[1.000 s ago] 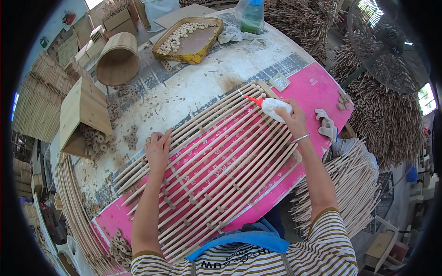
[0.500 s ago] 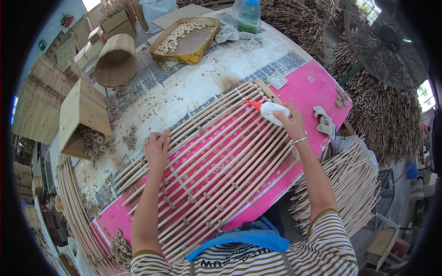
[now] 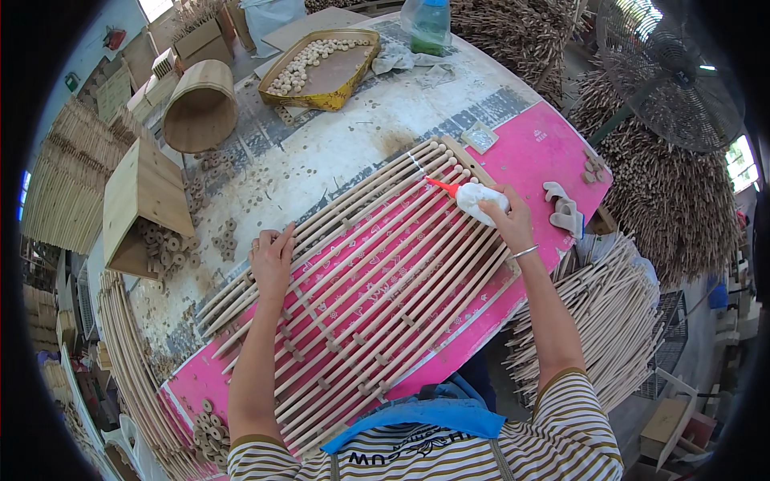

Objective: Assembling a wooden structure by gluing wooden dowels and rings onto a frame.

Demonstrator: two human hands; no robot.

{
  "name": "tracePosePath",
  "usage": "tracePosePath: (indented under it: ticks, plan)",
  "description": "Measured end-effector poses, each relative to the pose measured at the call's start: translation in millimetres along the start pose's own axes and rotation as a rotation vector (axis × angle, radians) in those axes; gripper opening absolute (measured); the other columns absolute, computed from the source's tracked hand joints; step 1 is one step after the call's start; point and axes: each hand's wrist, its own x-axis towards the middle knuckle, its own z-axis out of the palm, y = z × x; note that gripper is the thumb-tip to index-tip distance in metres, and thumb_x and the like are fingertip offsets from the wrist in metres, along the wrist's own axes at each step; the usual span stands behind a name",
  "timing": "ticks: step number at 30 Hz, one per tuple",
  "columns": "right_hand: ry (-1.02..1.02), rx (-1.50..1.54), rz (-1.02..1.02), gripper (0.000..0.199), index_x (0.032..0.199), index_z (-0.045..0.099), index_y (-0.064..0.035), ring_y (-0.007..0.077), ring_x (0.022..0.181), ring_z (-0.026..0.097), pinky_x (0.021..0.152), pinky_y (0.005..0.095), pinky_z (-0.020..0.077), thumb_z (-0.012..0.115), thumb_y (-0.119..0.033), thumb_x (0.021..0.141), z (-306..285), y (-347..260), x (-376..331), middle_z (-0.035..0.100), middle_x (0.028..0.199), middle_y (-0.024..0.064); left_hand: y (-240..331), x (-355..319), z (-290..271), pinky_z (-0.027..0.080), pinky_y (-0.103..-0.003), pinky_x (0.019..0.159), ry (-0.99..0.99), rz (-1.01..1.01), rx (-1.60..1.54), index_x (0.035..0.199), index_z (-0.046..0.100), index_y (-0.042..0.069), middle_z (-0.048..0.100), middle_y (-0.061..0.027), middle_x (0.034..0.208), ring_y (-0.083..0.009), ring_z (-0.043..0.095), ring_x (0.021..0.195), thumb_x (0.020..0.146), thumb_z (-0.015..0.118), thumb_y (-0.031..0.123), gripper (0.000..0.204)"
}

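Long pale wooden rods (image 3: 377,280) lie side by side in a slanting row, several with round wooden beads (image 3: 454,162) at their far right ends. My right hand (image 3: 512,221) is closed around a white squeeze bottle (image 3: 480,200), whose red nozzle points left and down to the rods. A thin white line of what looks like glue (image 3: 416,163) crosses the farthest rods just beyond the tip. My left hand (image 3: 273,256) lies on the left part of the row, its fingers bent over the farthest rods. Small wooden rings (image 3: 346,224) sit on some rods.
At the back stands a yellow tray (image 3: 337,98) of beads, next to a wooden bucket (image 3: 200,112). A wooden box (image 3: 144,200) spills rings at left. A glove (image 3: 565,212) lies on the pink sheet (image 3: 521,160). Bundled sticks (image 3: 593,329) and a fan (image 3: 674,76) stand right.
My right hand has shifted slightly right and nearer with the bottle. The white line across the rods reaches farther toward me. My left hand stays in place.
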Motion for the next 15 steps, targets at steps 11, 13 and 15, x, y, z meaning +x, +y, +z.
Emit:
tracePosePath:
  ticks: [11, 13, 15]
  plan:
    - [0.036, 0.119, 0.038, 0.039, 0.120, 0.070, -0.0038, 0.0113, 0.088, 0.065, 0.077, 0.0282, 0.0525, 0.081, -0.024, 0.089, -9.0, -6.6, -15.8, 0.073, 0.099, 0.0041, -0.7, -0.3, 0.2, 0.044, -0.045, 0.088, -0.016, -0.013, 0.002, 0.132, 0.077, 0.027, 0.060, -0.0021, 0.104, -0.0262, 0.059, 0.099, 0.100, 0.068, 0.029, 0.033]
    - [0.027, 0.071, 0.039, 0.039, 0.120, 0.070, -0.0038, 0.0114, 0.089, 0.066, 0.078, 0.0282, 0.0528, 0.081, -0.024, 0.089, -12.3, -4.6, -18.5, 0.073, 0.100, 0.0044, -1.1, -0.2, -1.6, 0.044, -0.044, 0.088, -0.017, -0.014, 0.014, 0.132, 0.076, 0.027, 0.060, -0.0021, 0.104, -0.0261, 0.059, 0.099, 0.100, 0.068, 0.029, 0.033]
    - [0.020, 0.023, 0.040, 0.039, 0.121, 0.070, -0.0038, 0.0114, 0.089, 0.066, 0.079, 0.0282, 0.0530, 0.081, -0.023, 0.089, -14.2, -1.1, -20.4, 0.073, 0.100, 0.0047, -0.1, 0.1, -1.5, 0.045, -0.044, 0.088, -0.019, -0.017, 0.016, 0.132, 0.076, 0.028, 0.060, -0.0021, 0.104, -0.0260, 0.059, 0.099, 0.100, 0.068, 0.029, 0.033]
